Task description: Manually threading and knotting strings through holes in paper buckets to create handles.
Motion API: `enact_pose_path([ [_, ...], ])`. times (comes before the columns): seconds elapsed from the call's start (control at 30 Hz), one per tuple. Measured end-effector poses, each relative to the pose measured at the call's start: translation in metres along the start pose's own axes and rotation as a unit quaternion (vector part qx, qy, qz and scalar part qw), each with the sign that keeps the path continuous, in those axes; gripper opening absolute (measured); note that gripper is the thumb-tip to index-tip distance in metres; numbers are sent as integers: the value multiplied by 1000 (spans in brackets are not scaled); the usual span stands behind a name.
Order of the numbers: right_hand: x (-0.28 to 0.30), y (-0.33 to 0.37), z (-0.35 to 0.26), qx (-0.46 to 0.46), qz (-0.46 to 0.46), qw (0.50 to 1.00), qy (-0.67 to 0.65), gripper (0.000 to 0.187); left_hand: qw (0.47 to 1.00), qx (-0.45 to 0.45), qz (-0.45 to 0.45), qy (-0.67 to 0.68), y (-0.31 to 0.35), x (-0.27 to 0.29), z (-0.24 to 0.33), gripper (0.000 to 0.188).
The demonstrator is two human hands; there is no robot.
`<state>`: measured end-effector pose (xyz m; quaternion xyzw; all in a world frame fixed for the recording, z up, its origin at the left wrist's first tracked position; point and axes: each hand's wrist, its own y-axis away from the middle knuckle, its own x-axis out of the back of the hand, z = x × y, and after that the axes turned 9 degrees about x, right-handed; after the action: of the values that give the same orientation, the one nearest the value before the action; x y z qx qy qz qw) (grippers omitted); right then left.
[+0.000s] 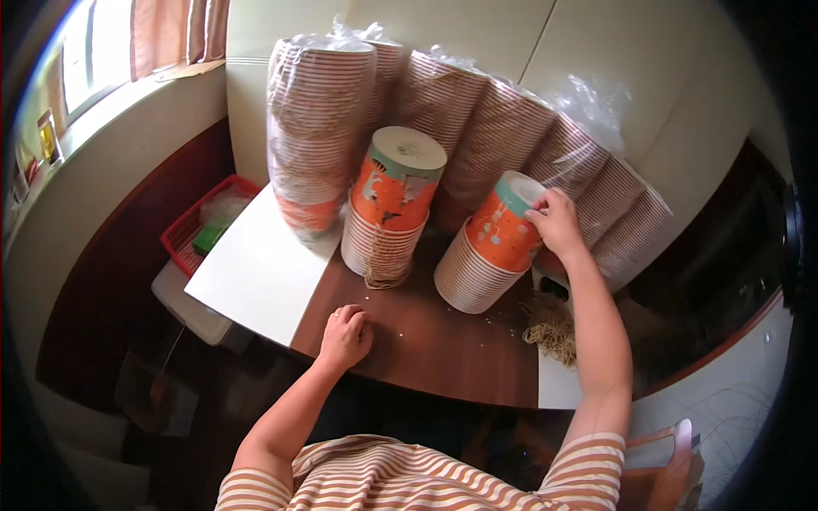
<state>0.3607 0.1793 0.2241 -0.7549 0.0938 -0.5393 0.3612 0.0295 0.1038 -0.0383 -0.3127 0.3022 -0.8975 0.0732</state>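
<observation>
Twine (388,257) is draped on the left cup stack (355,244), none seen on the right stack (477,274), pinched by the right hand (558,223); the left hand (347,335) is curled closed.

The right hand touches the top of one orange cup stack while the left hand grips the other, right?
No: the head view shows the left hand curled over the brown tabletop, gripping neither stack. The right hand touches the top of one orange cup stack.

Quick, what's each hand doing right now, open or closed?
Left hand: loosely curled by the smooth brown tabletop's edge, nothing visible in it.
Right hand: fingers bent at the upturned orange-and-green paper cup; whether gripping, cannot be told.
</observation>
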Motion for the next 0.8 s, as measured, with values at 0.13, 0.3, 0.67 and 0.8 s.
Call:
enact_pose_path([
  [0.13, 10, -7, 0, 28, 39, 999, 16, 21, 1000, -3, 2, -18, 1, 1, 1, 17],
  [0.3, 54, -34, 1, 78, 114, 988, 75, 16, 1000, 8, -13, -7, 2, 0, -1, 18],
  [0.67, 72, 133, -86, -144, 304, 873, -353, 27, 998, 5, 23, 59, 1, 8, 5, 15],
  [0.8, -32, 232, -59, -319, 272, 613, -669, 46, 951, 180, -86, 234, -2, 13, 34, 12],
])
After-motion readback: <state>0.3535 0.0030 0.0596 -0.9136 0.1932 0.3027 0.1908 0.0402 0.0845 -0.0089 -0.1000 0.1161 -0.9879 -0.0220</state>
